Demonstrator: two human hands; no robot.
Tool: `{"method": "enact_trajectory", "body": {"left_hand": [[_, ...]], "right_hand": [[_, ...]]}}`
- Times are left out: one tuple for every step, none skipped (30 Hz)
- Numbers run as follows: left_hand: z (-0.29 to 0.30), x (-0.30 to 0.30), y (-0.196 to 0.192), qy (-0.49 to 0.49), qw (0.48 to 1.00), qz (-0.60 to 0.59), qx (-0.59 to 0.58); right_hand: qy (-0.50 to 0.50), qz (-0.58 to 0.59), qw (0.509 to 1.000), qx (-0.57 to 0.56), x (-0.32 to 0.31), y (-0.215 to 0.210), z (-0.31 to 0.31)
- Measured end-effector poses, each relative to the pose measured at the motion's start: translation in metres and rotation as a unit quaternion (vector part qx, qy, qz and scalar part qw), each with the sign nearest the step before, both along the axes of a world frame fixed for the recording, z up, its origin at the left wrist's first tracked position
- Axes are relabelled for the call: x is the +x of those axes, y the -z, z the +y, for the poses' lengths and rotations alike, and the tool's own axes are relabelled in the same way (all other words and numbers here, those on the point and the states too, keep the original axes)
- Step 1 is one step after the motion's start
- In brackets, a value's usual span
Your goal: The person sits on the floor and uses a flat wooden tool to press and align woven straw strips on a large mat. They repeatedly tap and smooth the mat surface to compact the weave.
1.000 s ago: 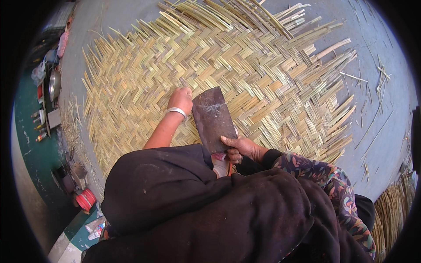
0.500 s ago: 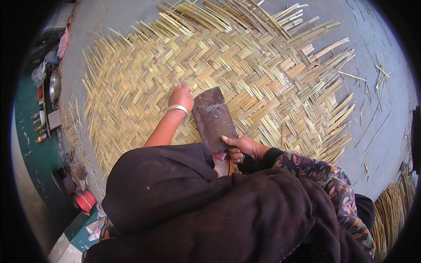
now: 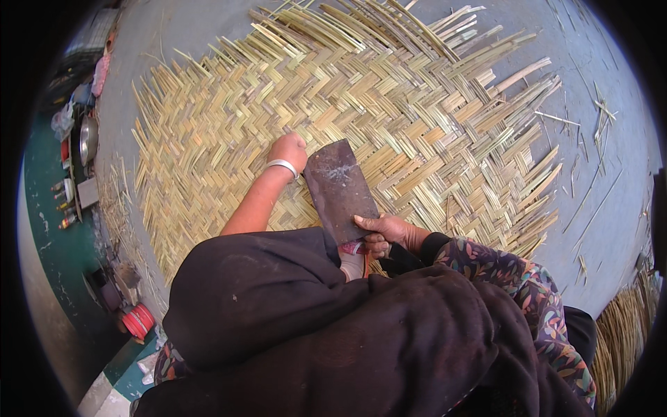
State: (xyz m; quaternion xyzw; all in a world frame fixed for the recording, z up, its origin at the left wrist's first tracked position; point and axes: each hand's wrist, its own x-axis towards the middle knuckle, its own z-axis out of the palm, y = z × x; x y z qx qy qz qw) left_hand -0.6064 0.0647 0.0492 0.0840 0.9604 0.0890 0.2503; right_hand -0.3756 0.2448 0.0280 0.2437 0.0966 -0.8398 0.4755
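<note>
A large herringbone mat (image 3: 229, 132) of woven pale reed strips lies on the floor in front of me. My left hand (image 3: 287, 151), with a white bangle at the wrist, is closed and down against the mat's middle. Its fingertips are hidden, so what they grip cannot be made out. In my right hand (image 3: 389, 233) is a dark, flat, rectangular cleaver (image 3: 340, 184), thumb on its broad face and fingers curled beneath. The blade slants over the mat, its far end just right of my left hand. Part of a shoe (image 3: 353, 248) shows below the blade.
Loose strips stick out along the mat's far and right edges. Reed scraps (image 3: 604, 115) lie on the grey floor at right. A reed bundle (image 3: 625, 326) is at lower right. At left are a metal bowl (image 3: 88, 139), small bottles (image 3: 66, 208) and a red round object (image 3: 137, 320).
My left forearm has shifted slightly left and its hand a little upward. The cleaver and my right hand have hardly moved.
</note>
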Motion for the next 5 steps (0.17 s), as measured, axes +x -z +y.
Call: {"method": "enact_trajectory", "body": {"left_hand": [[0.0015,0.0024,-0.0016,0.007,1.0,0.006,-0.012],[0.0027,0.0043,-0.003,0.013,1.0,0.012,-0.023],[0.0037,0.0051,-0.0044,0.018,0.999,0.009,-0.026],[0.0044,0.0048,-0.0058,0.022,0.999,0.006,-0.027],[0.005,0.0032,-0.0075,0.024,0.999,0.003,-0.028]], "right_hand": [[-0.001,-0.001,1.0,-0.001,0.0,0.0006,-0.0001],[-0.002,0.001,1.0,0.0,0.0004,0.0012,-0.0003],[-0.003,-0.001,1.0,-0.001,0.0008,0.0014,-0.0004],[-0.004,0.001,1.0,0.0,0.0005,0.0014,-0.0003],[-0.005,-0.001,1.0,0.001,-0.0003,0.0014,-0.0001]]}}
